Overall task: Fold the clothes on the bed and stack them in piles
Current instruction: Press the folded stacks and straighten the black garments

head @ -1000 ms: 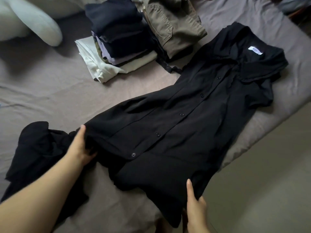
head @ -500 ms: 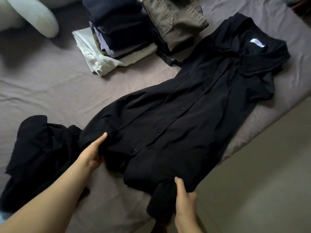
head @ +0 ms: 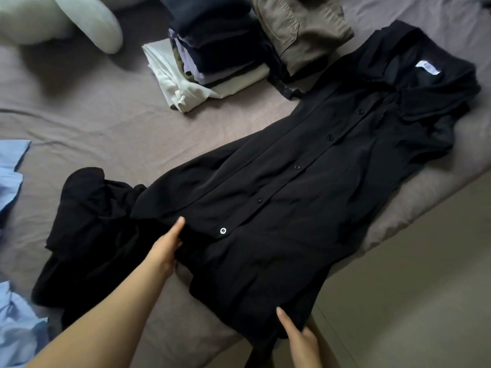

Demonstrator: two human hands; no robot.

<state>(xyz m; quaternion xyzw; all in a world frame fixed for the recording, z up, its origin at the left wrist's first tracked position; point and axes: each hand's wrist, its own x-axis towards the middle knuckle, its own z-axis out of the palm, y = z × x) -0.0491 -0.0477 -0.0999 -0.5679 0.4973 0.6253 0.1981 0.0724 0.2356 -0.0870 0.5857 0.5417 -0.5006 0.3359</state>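
One black button-front dress [head: 305, 187] spread flat across bed [head: 93, 123], collar toward far right, hem hanging over near edge. Left hand [head: 166, 248] gripping hem's left side, thumb on top; right hand [head: 300, 338] pinching hem at bed edge. Just left, touching: crumpled black garment [head: 87, 227]. Beyond: folded stack [head: 212, 57], olive pile [head: 300, 30]. Bare sheet between dress and stack; blue cloth [head: 10, 176] at left edge.

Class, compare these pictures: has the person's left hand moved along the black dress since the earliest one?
Yes. The left hand has slid right along the hem of the black dress, away from the crumpled black garment and toward the lowest button.
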